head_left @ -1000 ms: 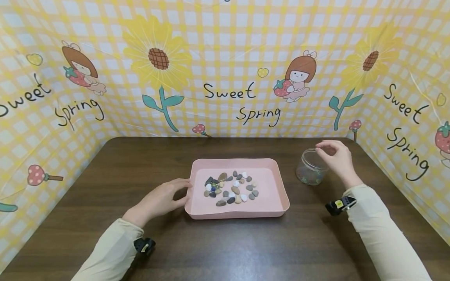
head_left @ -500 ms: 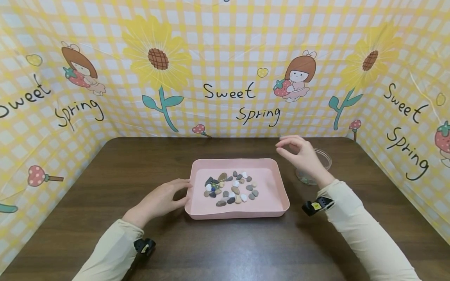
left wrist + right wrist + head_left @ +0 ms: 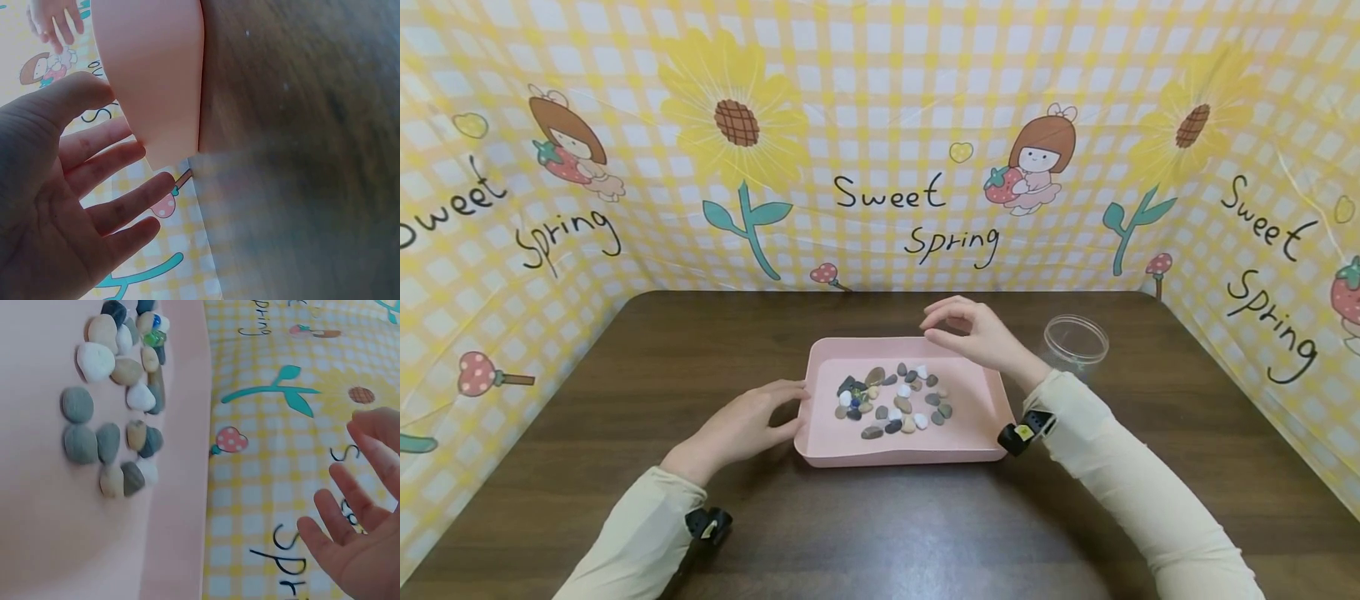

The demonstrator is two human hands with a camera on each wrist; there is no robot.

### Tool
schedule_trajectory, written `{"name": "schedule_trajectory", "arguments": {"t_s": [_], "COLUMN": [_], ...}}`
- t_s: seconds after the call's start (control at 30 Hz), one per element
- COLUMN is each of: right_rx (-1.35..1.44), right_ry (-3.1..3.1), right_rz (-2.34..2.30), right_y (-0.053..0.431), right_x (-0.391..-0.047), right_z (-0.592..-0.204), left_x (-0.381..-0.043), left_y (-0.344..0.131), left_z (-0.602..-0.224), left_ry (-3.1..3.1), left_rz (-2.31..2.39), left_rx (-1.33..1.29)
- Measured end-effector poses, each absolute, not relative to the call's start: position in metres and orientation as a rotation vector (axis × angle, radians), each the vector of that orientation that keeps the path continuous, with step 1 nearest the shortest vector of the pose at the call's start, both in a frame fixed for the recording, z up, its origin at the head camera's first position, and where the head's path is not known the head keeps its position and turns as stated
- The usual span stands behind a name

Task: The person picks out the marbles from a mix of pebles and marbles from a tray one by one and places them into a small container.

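Note:
On the table is a shallow pink tray with several grey, white and tan pebbles lying in it. Among the stones at its left end are a green glass marble and a blue one. My left hand has its fingertips and thumb at the tray's left rim, fingers fairly straight. Over the tray's far right side hovers my right hand, fingers loosely bent and thumb near the index finger. Nothing shows between them in the right wrist view.
A clear round jar stands right of the tray, its lower part hidden behind my right forearm. The brown wooden table meets a yellow checked cloth at the back and sides.
My right hand has moved left, from beside the jar's rim to above the tray's far right side. The left hand stays at the tray's left rim.

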State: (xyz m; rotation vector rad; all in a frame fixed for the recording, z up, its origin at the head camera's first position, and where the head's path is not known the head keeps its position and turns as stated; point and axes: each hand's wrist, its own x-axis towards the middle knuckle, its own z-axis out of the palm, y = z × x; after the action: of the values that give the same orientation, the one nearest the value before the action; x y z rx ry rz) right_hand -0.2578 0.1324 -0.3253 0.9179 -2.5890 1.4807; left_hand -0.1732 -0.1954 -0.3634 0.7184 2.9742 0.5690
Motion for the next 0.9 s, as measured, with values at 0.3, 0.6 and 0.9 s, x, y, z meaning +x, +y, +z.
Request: {"name": "schedule_trajectory", "arguments": {"t_s": [0.3, 0.6, 0.9], "right_rx": [1.262, 1.398, 1.497], "right_ry": [-2.642, -2.723, -2.787], "right_rz": [1.529, 1.502, 1.38], "right_y": [0.11, 0.092, 0.079], "right_x": [-0.269, -0.279, -0.285], "right_z": [-0.332, -0.344, -0.356], "left_x": [-0.174, -0.174, -0.174], "left_y": [-0.196, -0.196, -0.195], "left_z": [-0.364, -0.364, -0.363], "left_ry": [2.976, 2.972, 2.975], "left_rz": [0.569, 0.58, 0.573], "left_rx": [0.73, 0.723, 0.736]}}
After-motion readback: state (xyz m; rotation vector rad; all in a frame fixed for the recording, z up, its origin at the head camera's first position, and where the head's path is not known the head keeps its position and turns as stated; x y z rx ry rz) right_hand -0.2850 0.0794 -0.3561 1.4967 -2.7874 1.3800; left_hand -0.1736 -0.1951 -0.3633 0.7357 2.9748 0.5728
